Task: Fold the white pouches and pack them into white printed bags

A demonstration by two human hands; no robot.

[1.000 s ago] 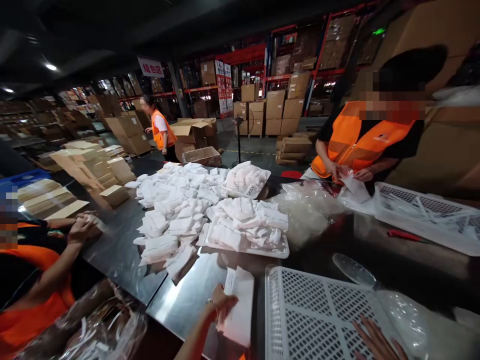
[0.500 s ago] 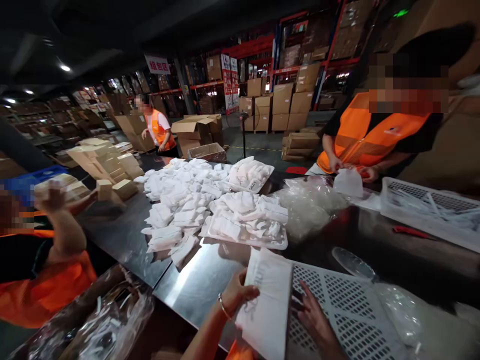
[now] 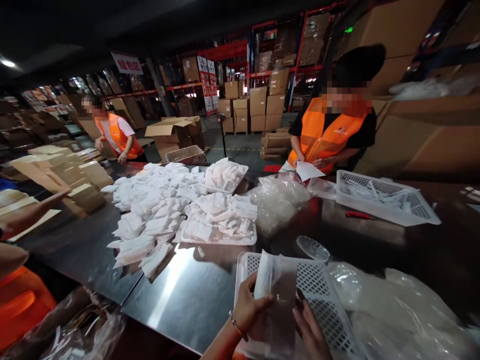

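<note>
In the head view, my left hand [image 3: 249, 306], with a bracelet at the wrist, is closed on the left edge of a flat white plastic bag [image 3: 282, 300]. A narrow strip on the bag's left side looks folded over, and the bag stands upright. My right hand [image 3: 310, 327] has its fingers closed at the bag's right edge; part of its grip is hidden. Beneath both hands lies a white perforated basket tray [image 3: 326, 295]. Beyond it, a white tray [image 3: 225, 243] carries small white packets, beside a large heap of similar packets [image 3: 150, 200].
Clear plastic bags [image 3: 401, 305] lie to the right, with more clear bags [image 3: 279, 197] farther back. Across the table, a co-worker [image 3: 326, 132] holds a white sheet near another perforated tray [image 3: 386, 200]. At left are stacked tan boxes [image 3: 71, 170] and another worker's arm [image 3: 35, 212].
The view has swung right. My right hand, earlier spread beside the bag, now grips its right edge. The bag has turned and looks narrower. The co-worker at left has lowered an arm.
</note>
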